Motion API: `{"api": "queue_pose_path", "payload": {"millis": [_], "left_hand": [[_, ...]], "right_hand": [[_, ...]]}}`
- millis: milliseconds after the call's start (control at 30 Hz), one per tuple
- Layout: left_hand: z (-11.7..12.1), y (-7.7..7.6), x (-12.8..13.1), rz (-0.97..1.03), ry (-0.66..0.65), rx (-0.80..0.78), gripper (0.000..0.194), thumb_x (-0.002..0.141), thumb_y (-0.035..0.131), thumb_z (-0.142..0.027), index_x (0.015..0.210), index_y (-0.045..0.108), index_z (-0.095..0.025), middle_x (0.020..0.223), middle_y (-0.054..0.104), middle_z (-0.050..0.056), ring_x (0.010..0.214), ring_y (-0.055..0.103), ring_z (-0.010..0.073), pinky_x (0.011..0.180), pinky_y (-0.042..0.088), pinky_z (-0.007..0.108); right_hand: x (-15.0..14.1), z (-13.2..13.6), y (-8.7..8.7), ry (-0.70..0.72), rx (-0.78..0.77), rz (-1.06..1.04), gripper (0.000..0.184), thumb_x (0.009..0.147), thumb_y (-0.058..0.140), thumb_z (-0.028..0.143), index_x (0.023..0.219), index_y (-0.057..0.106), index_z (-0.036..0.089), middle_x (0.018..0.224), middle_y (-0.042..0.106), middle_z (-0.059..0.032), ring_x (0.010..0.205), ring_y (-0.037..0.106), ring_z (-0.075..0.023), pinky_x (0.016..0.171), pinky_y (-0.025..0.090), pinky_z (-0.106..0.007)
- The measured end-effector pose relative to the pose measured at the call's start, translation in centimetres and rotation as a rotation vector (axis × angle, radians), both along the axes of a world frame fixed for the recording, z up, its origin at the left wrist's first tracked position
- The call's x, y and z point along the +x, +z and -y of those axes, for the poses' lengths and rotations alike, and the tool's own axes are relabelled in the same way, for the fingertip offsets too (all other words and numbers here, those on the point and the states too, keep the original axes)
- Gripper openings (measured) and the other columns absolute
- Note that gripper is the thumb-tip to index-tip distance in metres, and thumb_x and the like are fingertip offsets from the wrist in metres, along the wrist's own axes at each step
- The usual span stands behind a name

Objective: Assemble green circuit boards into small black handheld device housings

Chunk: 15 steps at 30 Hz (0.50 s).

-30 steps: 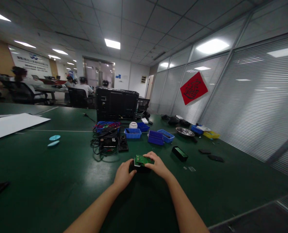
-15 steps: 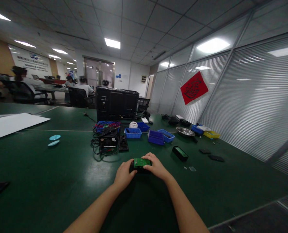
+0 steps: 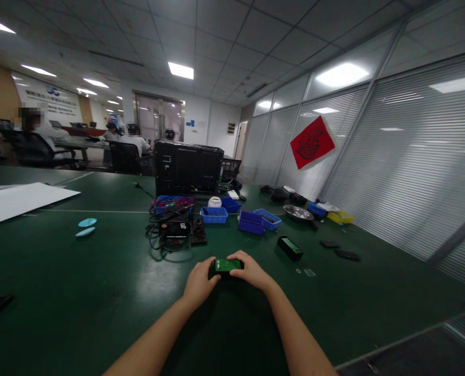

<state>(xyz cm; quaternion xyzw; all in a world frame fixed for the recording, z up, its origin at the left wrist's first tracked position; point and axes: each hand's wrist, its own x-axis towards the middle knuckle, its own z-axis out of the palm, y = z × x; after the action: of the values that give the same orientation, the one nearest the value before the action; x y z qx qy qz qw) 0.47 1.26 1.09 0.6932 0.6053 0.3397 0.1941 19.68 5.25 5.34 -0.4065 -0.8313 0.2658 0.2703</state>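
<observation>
A green circuit board (image 3: 228, 265) lies face up in the open top of a black plastic case (image 3: 212, 269) in front of me. My left hand (image 3: 200, 278) is closed round the left end of the case, thumb at the front. From the right, my right hand (image 3: 250, 269) grips the board at its right end, fingers at the far edge and thumb on the near edge. Its hold on the case beneath is partly hidden. Farther right stands a second black case (image 3: 290, 248) with a green board inside.
Behind my hands are a tangle of black cables (image 3: 170, 232), blue bins (image 3: 214, 215) and a large black monitor-like unit (image 3: 189, 167). A metal bowl (image 3: 298, 213) and yellow bin (image 3: 340, 218) stand right. Flat black pieces (image 3: 347, 255) lie nearer. Light-blue discs (image 3: 87, 223) lie left.
The circuit board has gone down from sitting raised on the case to lying lower within its rim. My right hand has shifted slightly down with it; my left hand stays put.
</observation>
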Motion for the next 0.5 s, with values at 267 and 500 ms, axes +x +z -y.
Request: {"api": "queue_pose_path", "payload": {"millis": [267,500], "left_hand": [[0.0,0.2,0.0,0.035,0.001,-0.022,0.064,0.07,0.057,-0.024,0.129,0.034,-0.027,0.11,0.058,0.001,0.101,0.052,0.0168,0.09,0.036,0.027],[0.4,1.0,0.0,0.017,-0.018,-0.027,0.048,0.07,0.055,-0.021,0.117,0.045,-0.028,0.108,0.059,-0.001,0.098,0.053,0.0169,0.086,0.037,0.026]], "right_hand": [[0.1,0.0,-0.1,0.009,-0.061,-0.031,0.048,0.063,0.067,0.02,0.11,0.055,0.022,0.105,0.055,-0.0042,0.096,0.052,-0.0186,0.088,0.038,-0.034],[0.3,-0.2,-0.7,-0.007,-0.072,0.067,0.055,0.06,0.069,0.025,0.112,0.053,0.023,0.11,0.054,-0.0049,0.101,0.05,-0.0209,0.09,0.036,-0.034]]}}
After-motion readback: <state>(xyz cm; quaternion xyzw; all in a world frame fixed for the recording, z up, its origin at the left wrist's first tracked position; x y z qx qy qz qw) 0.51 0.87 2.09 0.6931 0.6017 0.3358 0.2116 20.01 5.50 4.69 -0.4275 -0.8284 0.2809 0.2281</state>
